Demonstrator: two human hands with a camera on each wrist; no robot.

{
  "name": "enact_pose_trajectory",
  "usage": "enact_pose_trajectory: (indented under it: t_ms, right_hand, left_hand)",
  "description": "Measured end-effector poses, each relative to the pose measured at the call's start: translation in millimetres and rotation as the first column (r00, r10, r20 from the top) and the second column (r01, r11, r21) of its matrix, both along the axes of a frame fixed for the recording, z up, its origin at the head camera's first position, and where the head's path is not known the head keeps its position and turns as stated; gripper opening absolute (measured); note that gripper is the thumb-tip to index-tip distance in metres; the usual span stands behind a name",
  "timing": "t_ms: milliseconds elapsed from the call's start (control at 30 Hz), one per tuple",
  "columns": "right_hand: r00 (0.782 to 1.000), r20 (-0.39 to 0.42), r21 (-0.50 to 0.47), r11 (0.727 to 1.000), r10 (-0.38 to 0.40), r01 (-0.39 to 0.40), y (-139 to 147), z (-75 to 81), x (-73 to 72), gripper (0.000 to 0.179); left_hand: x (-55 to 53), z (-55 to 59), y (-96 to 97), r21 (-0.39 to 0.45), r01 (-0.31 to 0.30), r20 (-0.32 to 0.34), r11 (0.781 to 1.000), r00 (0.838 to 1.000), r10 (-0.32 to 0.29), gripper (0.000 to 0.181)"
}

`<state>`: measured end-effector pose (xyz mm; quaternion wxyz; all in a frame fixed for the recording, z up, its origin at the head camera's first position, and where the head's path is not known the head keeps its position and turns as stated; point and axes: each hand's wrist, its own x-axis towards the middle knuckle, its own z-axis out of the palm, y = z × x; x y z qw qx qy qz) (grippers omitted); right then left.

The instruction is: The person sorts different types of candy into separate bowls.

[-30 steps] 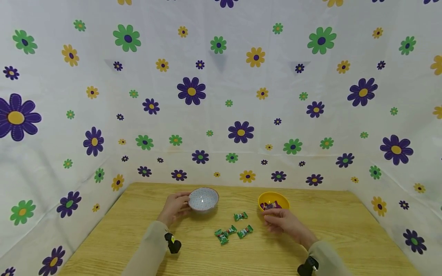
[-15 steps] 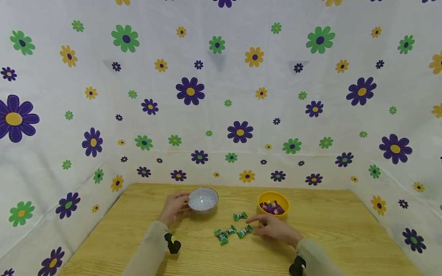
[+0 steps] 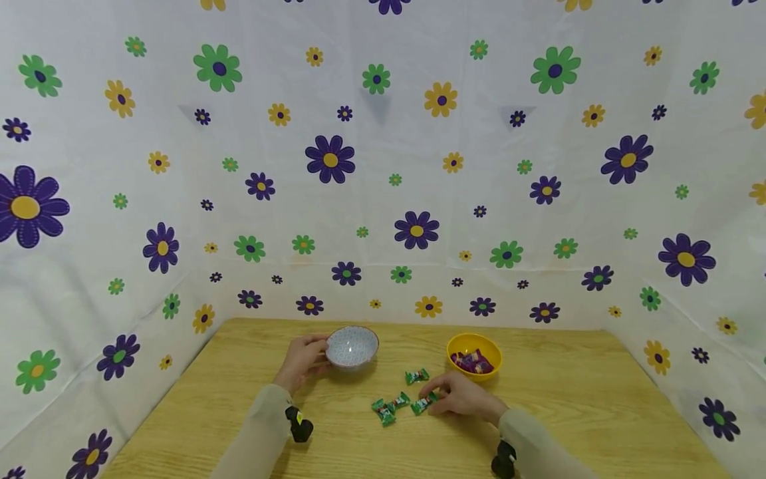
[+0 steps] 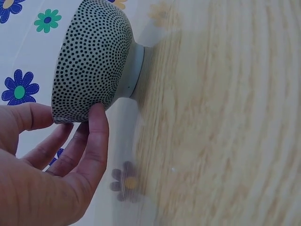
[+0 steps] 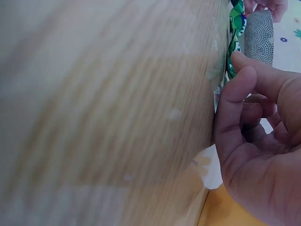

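Note:
My left hand (image 3: 301,362) holds a small patterned bowl (image 3: 353,347) by its left side. In the left wrist view, the thumb is at the rim and the fingers are against the bowl's dotted outer wall (image 4: 94,61). On the table, my right hand (image 3: 463,396) has thumb and index finger at the two sides of a green-wrapped candy (image 3: 423,403), pinching its right end. That contact is partly hidden in the right wrist view, where the fingers are curled. Three more green candies lie close by: one (image 3: 416,376) behind, and two touching ones (image 3: 383,412) to the left.
A yellow bowl (image 3: 492,346) with several purple-wrapped candies (image 3: 473,361) stands behind my right hand. The wooden table (image 3: 335,446) meets a white flower-patterned sheet (image 3: 383,213) at its back and sides.
My right hand has moved left from the yellow bowl's front edge to the nearest green candy, uncovering the purple candies. My left hand and its bowl have stayed in place.

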<state>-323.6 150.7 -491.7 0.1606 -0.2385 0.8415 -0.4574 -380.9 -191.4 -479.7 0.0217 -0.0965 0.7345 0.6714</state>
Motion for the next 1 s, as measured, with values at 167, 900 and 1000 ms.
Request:
enact_pose_trajectory:
  t_ms: [167, 900, 1000]
  right_hand:
    - [0.999, -0.009, 0.028, 0.999, 0.039, -0.038, -0.7, -1.7, -1.9, 0.018]
    - [0.996, 0.051, 0.067, 0.995, 0.075, -0.078, 1.4, 4.8, -4.8, 0.010]
    - [0.997, 0.052, 0.065, 0.995, 0.065, -0.069, 2.6, 3.3, -5.7, 0.010]
  left_hand:
    - [1.6, -1.9, 0.2, -0.010, -0.002, 0.002, 1.000, 1.000, 0.002, 0.030]
    - [0.4, -7.8, -9.0, 0.016, 0.081, -0.020, 0.997, 0.997, -0.081, 0.033]
    - [-3.0, -10.3, -9.7, 0.029, 0.089, -0.019, 0.996, 0.996, -0.089, 0.034]
